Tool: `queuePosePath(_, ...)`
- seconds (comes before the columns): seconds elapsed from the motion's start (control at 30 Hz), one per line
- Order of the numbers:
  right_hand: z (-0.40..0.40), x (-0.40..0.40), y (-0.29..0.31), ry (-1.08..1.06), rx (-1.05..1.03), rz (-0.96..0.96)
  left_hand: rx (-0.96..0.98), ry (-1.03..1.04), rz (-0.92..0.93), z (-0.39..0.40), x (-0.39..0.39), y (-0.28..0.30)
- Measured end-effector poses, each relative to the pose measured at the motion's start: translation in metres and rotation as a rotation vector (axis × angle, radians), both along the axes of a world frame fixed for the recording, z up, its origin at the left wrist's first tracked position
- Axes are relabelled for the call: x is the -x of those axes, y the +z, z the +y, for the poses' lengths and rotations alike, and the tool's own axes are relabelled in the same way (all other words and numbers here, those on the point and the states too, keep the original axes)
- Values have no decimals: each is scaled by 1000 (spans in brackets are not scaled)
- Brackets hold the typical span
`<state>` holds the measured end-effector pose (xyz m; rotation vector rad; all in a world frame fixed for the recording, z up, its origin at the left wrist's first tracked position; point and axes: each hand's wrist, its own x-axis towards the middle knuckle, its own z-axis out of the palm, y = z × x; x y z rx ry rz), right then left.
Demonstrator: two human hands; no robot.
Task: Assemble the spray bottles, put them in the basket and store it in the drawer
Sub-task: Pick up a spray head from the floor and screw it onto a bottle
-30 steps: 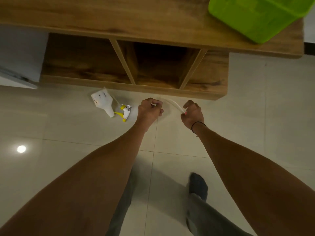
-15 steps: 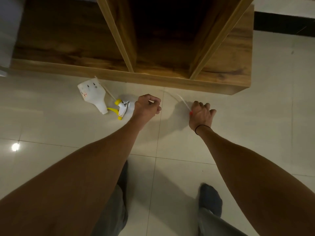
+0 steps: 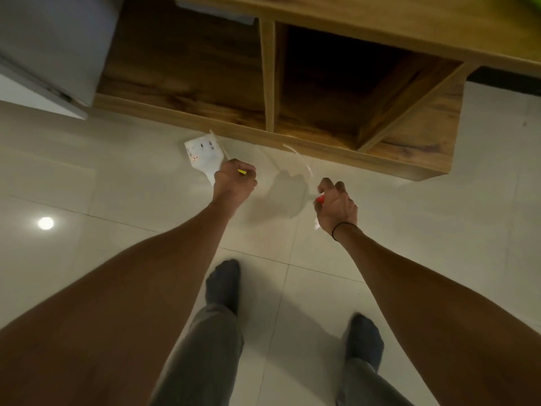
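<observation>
**Both hands down at the floor, each closed on a sprayer part**

Head view: I have the left hand (image 3: pixel 234 183) curled shut over a yellow sprayer head (image 3: pixel 242 171), of which only a sliver shows past the knuckles. It sits right against the neck of the white bottle (image 3: pixel 205 155), which lies on its side on the tiled floor (image 3: pixel 117 200) just in front of the wooden cabinet (image 3: pixel 409 136). I judge that closeness lets the head go straight to the neck.

My right hand (image 3: pixel 336 206) is clamped on a red sprayer part (image 3: pixel 320 198), its clear dip tube (image 3: pixel 301 162) arcing up and away so it stays free of the floor. I see no second bottle.

Only a green corner of what may be the basket (image 3: pixel 534 0) shows on the worktop. The cabinet's lower edge crowds the bottle; the open compartments are empty.
</observation>
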<state>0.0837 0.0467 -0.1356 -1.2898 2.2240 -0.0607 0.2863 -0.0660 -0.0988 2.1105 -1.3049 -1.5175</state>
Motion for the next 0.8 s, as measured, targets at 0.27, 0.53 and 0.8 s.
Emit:
queuePosePath(0.27, -42, -56, -10, 89, 59, -126, 19, 184, -145, -25, -53, -14)
queuePosePath(0.53, -64, -88, -42, 135, 42, -125, 91, 107, -277, -66, -74, -41)
queuePosePath(0.8, -85, -101, -58, 171, 51, -123, 22, 80, -270, -88, -62, -76)
